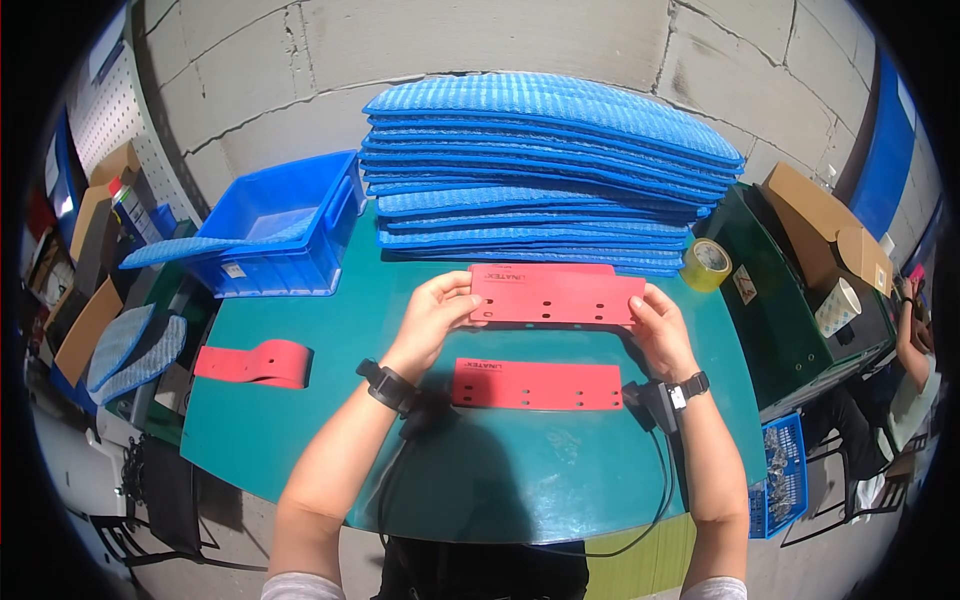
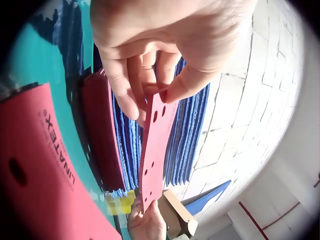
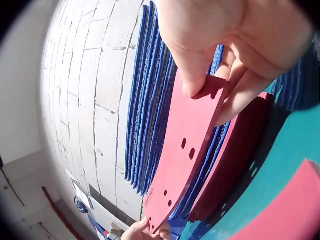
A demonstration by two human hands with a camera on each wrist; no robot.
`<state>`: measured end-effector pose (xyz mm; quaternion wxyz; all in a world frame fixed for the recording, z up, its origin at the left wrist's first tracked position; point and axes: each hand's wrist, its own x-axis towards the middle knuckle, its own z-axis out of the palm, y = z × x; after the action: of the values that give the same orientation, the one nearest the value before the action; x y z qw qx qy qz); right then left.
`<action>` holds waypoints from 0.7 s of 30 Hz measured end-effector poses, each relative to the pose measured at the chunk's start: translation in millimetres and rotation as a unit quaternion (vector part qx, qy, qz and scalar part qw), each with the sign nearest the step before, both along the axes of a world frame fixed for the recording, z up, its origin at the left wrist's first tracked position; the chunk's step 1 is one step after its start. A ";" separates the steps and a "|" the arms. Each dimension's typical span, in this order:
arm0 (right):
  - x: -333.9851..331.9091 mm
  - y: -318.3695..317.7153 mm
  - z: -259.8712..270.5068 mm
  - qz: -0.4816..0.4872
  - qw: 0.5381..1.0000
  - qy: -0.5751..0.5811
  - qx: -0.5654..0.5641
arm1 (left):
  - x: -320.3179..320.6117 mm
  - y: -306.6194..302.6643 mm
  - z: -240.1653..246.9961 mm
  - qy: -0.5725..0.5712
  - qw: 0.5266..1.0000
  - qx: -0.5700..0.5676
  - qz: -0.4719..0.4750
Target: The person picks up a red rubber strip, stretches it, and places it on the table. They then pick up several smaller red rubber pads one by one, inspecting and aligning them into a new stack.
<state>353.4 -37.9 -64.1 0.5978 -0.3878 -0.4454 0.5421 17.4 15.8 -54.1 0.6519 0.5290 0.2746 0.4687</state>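
Note:
A flat red rubber strip (image 1: 560, 297) with punched holes and dark lettering is held up above the table by both hands. My left hand (image 1: 436, 318) pinches its left end between thumb and fingers, while the right hand (image 1: 662, 328) grips the opposite end the same way. In the left wrist view the strip (image 2: 154, 145) runs away from my thumb toward the other hand. A second red strip (image 1: 537, 385), printed LINATEX, lies flat nearer to me. Behind the held piece, more red strips (image 3: 235, 155) show beside the blue pads, partly hidden.
A tall stack of blue pads (image 1: 550, 150) stands at the back, with a roll of yellow tape (image 1: 706, 264) at its right. On the left are a blue bin (image 1: 270, 240) and a folded red band (image 1: 255, 364). A green box (image 1: 800, 300) stands at right.

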 end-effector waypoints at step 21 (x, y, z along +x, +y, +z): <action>-4.3 -6.6 9.6 0.013 0.998 -0.054 -0.026 | -7.8 8.7 -8.4 0.031 0.999 -0.006 0.015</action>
<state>349.1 -44.5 -54.5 0.5557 -0.4261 -0.4672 0.5397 9.6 24.5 -62.5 0.6390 0.5354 0.3051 0.4604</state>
